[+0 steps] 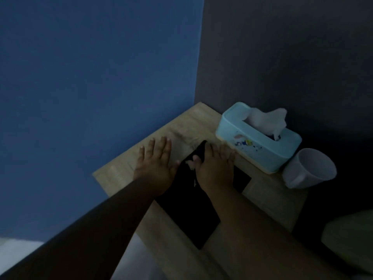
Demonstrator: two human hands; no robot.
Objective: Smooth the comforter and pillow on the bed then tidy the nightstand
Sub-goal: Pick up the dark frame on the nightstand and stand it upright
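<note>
A light wooden nightstand (129, 166) stands in the corner of the room. A flat black rectangular object (187, 215), perhaps a book or tablet, lies across its top. My left hand (155, 168) rests flat with spread fingers on the wood, its thumb at the black object's left edge. My right hand (216, 168) lies flat on the black object with straight fingers. A pale blue tissue box (260, 146) with a white tissue sticking out sits at the back right. Next to it stands a white cup (310, 170).
A blue wall (90, 98) is on the left and a dark grey wall (292, 57) behind. A greenish pillow or cushion edge (351, 239) shows at the lower right. White bedding (18, 251) shows at the lower left. The scene is dim.
</note>
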